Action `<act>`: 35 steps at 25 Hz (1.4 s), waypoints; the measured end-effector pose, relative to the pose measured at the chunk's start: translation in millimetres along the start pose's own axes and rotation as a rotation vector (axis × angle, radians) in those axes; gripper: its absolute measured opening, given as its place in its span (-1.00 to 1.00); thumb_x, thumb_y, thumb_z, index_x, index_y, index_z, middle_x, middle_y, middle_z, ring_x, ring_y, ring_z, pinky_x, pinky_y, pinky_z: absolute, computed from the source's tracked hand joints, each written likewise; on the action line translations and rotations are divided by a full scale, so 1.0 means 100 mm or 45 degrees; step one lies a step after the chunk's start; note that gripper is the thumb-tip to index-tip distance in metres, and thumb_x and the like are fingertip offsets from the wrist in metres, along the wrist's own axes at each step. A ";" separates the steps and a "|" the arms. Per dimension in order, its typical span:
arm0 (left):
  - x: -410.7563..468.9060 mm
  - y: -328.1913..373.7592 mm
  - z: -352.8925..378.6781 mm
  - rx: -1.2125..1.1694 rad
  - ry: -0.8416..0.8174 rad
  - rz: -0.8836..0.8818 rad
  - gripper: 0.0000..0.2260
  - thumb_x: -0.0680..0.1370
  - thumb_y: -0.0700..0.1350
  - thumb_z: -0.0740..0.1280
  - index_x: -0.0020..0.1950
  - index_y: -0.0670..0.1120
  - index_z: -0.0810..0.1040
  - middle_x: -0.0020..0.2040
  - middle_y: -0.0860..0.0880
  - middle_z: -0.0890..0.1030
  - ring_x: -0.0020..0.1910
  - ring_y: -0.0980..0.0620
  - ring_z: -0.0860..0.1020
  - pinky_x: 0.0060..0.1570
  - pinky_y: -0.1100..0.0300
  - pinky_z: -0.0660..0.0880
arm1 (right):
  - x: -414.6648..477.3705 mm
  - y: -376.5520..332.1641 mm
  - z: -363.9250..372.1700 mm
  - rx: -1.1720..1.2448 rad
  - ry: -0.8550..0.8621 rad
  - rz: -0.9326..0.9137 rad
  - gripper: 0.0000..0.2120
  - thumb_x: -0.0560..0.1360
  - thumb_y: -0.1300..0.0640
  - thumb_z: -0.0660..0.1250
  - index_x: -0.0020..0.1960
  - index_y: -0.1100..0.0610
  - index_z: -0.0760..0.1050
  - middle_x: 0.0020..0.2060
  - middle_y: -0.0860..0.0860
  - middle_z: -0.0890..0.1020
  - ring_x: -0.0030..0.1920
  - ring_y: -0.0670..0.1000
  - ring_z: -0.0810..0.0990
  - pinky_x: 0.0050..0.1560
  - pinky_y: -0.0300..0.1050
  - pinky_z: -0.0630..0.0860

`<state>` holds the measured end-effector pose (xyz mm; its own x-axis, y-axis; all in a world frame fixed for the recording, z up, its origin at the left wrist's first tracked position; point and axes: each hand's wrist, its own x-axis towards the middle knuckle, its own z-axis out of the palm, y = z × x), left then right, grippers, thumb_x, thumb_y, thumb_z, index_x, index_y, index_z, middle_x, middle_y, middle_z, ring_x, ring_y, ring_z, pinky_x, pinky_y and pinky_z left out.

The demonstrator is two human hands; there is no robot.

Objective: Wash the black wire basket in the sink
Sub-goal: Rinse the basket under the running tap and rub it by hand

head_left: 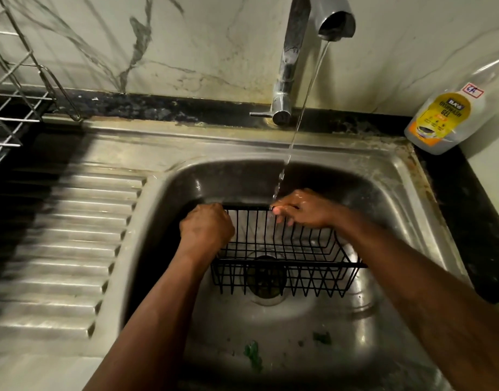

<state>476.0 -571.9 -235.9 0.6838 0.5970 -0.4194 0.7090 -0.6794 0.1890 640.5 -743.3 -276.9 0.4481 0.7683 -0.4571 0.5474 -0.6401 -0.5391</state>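
1. The basket (285, 258) is inside the sink (406, 176) bowl, directly over the drain (266, 280), which shows through its wires.
2. Its open side faces up. Whether its underside touches the sink floor cannot be told.
3. The left hand (206, 230) grips the far left corner of the basket. Its fingers (214, 211) are curled over the top rim and clamped on the wire.
4. The right hand (304, 210) grips the far rim further right. Its fingers (282, 214) are wrapped around the top wire and look wet.
5. Both forearms reach in from the near edge, one on each side of the basket.
6. The tap (293, 57) stands at the back of the sink, against the marble wall.
7. A thin stream of water (301, 114) falls from the spout and lands on the far rim, just beside the right hand's fingertips.
8. Green scraps (252, 354) lie on the sink floor near the front.
9. A ribbed drainboard (59, 235) lies left of the bowl, with a metal rack (14, 108) at its far left.
10. A dishwash gel bottle (451, 114) stands on the dark tabletop (468, 198) at the back right corner, well apart from the basket.
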 end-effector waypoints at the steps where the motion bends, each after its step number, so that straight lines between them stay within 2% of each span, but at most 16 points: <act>1: -0.01 0.00 -0.01 0.009 0.006 -0.003 -0.87 0.58 -0.14 0.24 -0.15 -0.05 0.52 -0.22 -0.03 0.50 -0.32 0.04 0.45 -0.21 0.10 0.45 | -0.08 0.12 -0.08 -0.065 0.013 0.034 -0.69 0.64 -0.15 0.21 0.27 -0.08 0.59 0.16 -0.05 0.66 0.04 -0.04 0.64 0.29 0.13 0.50; 4: -0.01 0.00 -0.03 0.006 0.018 0.014 -0.86 0.58 -0.16 0.21 -0.16 -0.07 0.48 -0.21 -0.03 0.47 -0.24 0.00 0.47 -0.17 0.10 0.46 | -0.06 0.11 -0.12 -0.220 0.011 0.061 -0.64 0.64 -0.23 0.16 0.31 -0.13 0.56 0.23 -0.05 0.62 0.12 -0.01 0.60 0.31 0.14 0.47; 7: -0.07 -0.01 -0.04 -0.034 0.014 0.043 -0.85 0.57 -0.14 0.24 -0.18 -0.09 0.54 -0.14 -0.04 0.58 -0.24 0.01 0.54 -0.16 0.09 0.52 | 0.17 -0.51 0.12 -0.208 -0.058 -0.178 -0.73 0.67 -0.03 0.21 0.29 0.00 0.56 0.15 0.01 0.62 0.04 -0.04 0.56 0.16 0.02 0.53; 9: -0.11 -0.08 -0.08 -0.074 0.051 0.043 -0.87 0.57 -0.11 0.26 -0.13 -0.07 0.57 -0.08 -0.07 0.61 -0.09 -0.09 0.62 -0.04 0.04 0.55 | 0.35 -0.83 0.26 -0.139 -0.017 -0.258 -0.78 0.67 0.06 0.24 0.23 0.01 0.60 0.09 0.02 0.65 0.01 -0.04 0.59 0.11 -0.03 0.53; 11: -0.11 -0.17 -0.13 -0.113 0.082 0.018 -0.85 0.55 -0.14 0.29 0.00 -0.12 0.63 0.01 -0.13 0.64 0.05 -0.17 0.63 0.07 0.03 0.54 | 0.40 -0.78 0.28 -0.014 0.000 -0.207 -0.77 0.67 -0.03 0.21 0.24 -0.08 0.59 0.09 -0.03 0.62 0.03 -0.08 0.57 0.23 0.01 0.50; 13: -0.12 -0.23 -0.14 -0.110 0.074 0.024 -0.87 0.54 -0.16 0.29 -0.04 -0.14 0.62 -0.02 -0.13 0.65 0.00 -0.16 0.64 0.04 0.05 0.55 | 0.22 -0.49 0.12 -0.066 -0.069 -0.111 -0.76 0.67 -0.10 0.18 0.23 -0.11 0.57 0.14 -0.02 0.58 0.06 -0.10 0.53 0.29 0.02 0.46; 15: -0.14 -0.25 -0.12 -0.119 0.078 0.040 -0.89 0.54 -0.17 0.29 -0.17 -0.11 0.56 -0.14 -0.08 0.62 -0.17 -0.08 0.59 -0.08 0.10 0.53 | -0.12 -0.12 -0.18 -0.203 -0.132 0.013 -0.70 0.66 -0.10 0.21 0.28 -0.03 0.58 0.18 -0.02 0.59 0.08 -0.08 0.54 0.28 -0.01 0.47; 18: -0.15 -0.26 -0.10 -0.134 0.096 0.037 -0.84 0.55 -0.18 0.29 -0.23 -0.09 0.52 -0.29 0.01 0.49 -0.33 0.04 0.49 -0.19 0.15 0.44 | -0.35 0.17 -0.42 -0.327 -0.123 0.104 -0.72 0.63 -0.07 0.29 0.15 0.07 0.67 -0.02 -0.02 0.67 0.11 0.00 0.62 0.24 -0.02 0.50; 20: -0.14 -0.25 -0.11 -0.162 0.078 0.020 -0.82 0.54 -0.21 0.29 -0.27 -0.09 0.53 -0.31 -0.01 0.52 -0.35 0.07 0.50 -0.27 0.18 0.42 | -0.19 0.05 -0.33 -0.284 -0.086 0.112 -0.76 0.60 -0.06 0.34 0.11 0.06 0.68 -0.02 -0.04 0.65 0.10 0.03 0.61 0.24 0.02 0.51; 24: -0.10 -0.26 -0.12 -0.164 0.020 0.029 -0.78 0.52 -0.26 0.30 -0.34 -0.11 0.52 -0.30 -0.08 0.59 -0.34 0.01 0.56 -0.31 0.17 0.45 | 0.21 -0.41 -0.03 -0.250 -0.048 0.024 -0.72 0.55 -0.04 0.41 0.22 0.03 0.56 0.16 -0.01 0.55 0.14 0.01 0.54 0.24 0.06 0.52; 27: -0.08 -0.28 -0.10 -0.190 0.026 0.039 -0.77 0.52 -0.26 0.32 -0.34 -0.10 0.50 -0.30 -0.09 0.60 -0.36 0.03 0.55 -0.38 0.19 0.44 | 0.29 -0.51 -0.08 -0.332 -0.046 -0.014 -0.65 0.53 0.05 0.45 0.30 0.04 0.54 0.19 -0.01 0.51 0.15 0.00 0.51 0.16 -0.10 0.48; 29: -0.08 -0.26 -0.09 -0.180 0.019 0.043 -0.78 0.51 -0.23 0.32 -0.35 -0.09 0.50 -0.27 -0.11 0.63 -0.34 0.01 0.59 -0.36 0.17 0.49 | 0.28 -0.48 -0.11 -0.215 -0.074 0.001 -0.65 0.52 0.15 0.46 0.29 0.08 0.56 0.20 -0.01 0.56 0.14 -0.02 0.55 0.09 -0.19 0.49; 31: -0.08 -0.16 -0.07 -0.173 0.003 0.060 -0.83 0.51 -0.20 0.32 -0.29 -0.12 0.55 -0.20 -0.11 0.66 -0.24 -0.06 0.64 -0.22 0.12 0.59 | 0.26 -0.48 -0.07 -0.057 -0.127 -0.041 -0.65 0.52 0.20 0.46 0.29 0.07 0.58 0.18 -0.01 0.63 0.08 -0.06 0.63 0.08 -0.19 0.56; 33: -0.13 0.03 -0.02 -0.136 -0.036 0.099 -0.87 0.54 -0.11 0.30 -0.08 -0.12 0.62 -0.03 -0.10 0.65 -0.04 -0.12 0.65 -0.04 0.10 0.58 | 0.26 -0.53 0.00 0.108 -0.138 -0.094 -0.70 0.52 0.22 0.46 0.25 0.07 0.63 -0.03 -0.06 0.71 -0.14 -0.19 0.65 -0.07 -0.23 0.60; 35: -0.17 0.20 0.05 -0.127 -0.041 0.125 -0.78 0.59 -0.02 0.25 0.09 -0.09 0.61 0.08 -0.12 0.61 0.09 -0.15 0.62 0.04 0.10 0.52 | 0.29 -0.63 0.07 0.075 -0.022 -0.121 -0.79 0.50 0.23 0.48 0.12 0.07 0.70 -0.23 -0.11 0.70 -0.30 -0.23 0.58 -0.19 -0.26 0.55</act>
<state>478.2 -597.9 -229.8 0.7462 0.5147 -0.4222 0.6535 -0.6874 0.3171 614.0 -681.1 -261.1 0.3833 0.8256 -0.4140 0.5441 -0.5641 -0.6211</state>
